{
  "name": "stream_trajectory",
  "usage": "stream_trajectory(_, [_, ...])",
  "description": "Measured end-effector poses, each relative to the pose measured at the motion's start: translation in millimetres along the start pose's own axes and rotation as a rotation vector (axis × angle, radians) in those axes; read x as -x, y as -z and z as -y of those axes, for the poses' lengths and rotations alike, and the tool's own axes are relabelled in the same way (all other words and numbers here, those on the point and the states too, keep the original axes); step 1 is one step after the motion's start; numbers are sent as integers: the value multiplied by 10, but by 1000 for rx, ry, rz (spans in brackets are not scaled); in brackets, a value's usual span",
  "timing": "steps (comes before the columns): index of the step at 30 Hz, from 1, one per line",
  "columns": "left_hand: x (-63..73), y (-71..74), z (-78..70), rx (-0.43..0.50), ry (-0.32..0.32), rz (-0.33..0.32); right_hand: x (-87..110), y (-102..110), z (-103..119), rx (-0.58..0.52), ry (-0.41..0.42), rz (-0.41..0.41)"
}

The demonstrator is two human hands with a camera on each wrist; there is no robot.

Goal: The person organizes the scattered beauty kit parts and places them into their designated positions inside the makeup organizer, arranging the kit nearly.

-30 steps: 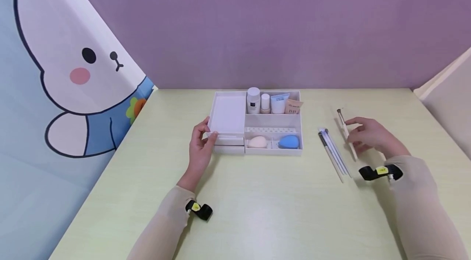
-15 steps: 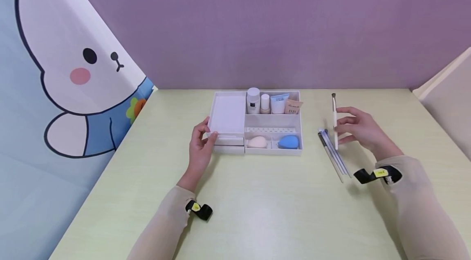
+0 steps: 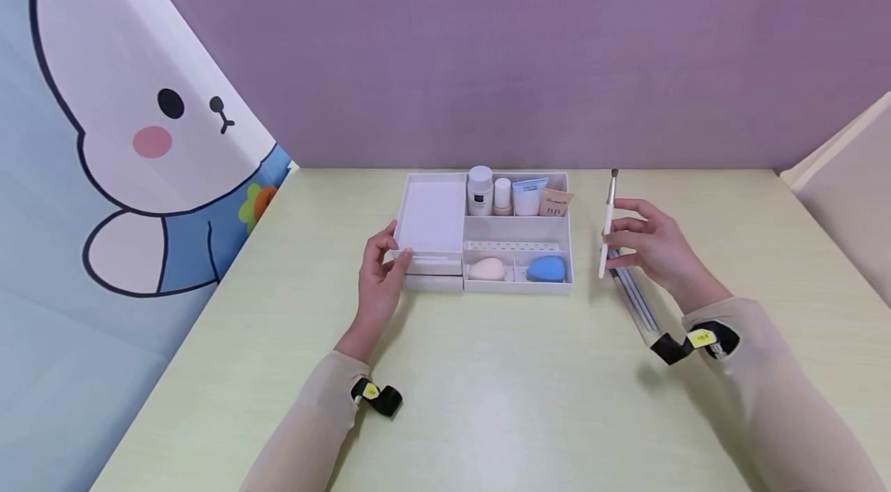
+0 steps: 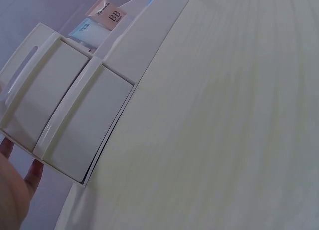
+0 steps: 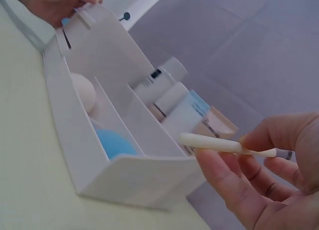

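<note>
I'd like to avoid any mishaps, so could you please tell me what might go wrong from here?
The white brush, pinched in the right hand, could slip or twist. That hand might also nudge the other brushes lying close by. The BB tube pokes up above the wall of the white organizer, so a passing hand could knock it.

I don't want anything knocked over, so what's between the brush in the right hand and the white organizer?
In the head view, only bare tabletop shows between the brush and the organizer.
</note>
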State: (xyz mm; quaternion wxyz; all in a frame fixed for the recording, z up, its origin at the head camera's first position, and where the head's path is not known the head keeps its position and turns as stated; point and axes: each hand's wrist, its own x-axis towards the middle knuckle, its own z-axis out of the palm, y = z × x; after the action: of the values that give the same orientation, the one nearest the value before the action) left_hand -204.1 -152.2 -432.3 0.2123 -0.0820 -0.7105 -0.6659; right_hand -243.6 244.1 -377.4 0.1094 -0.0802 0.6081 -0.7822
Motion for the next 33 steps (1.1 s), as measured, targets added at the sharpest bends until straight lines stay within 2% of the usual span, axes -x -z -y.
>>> stream_trajectory(13, [-4,-11,-14,-7,6,1,15,-363,-63,-109,6,24])
stream_trajectory(26, [-6,-12,-14,-16,18,-2,49,-669,-114,-164,-18,35])
stream_trajectory(33, [-8,-10,-17,-16,12,-12,20,-822,-189,-155,-35,43])
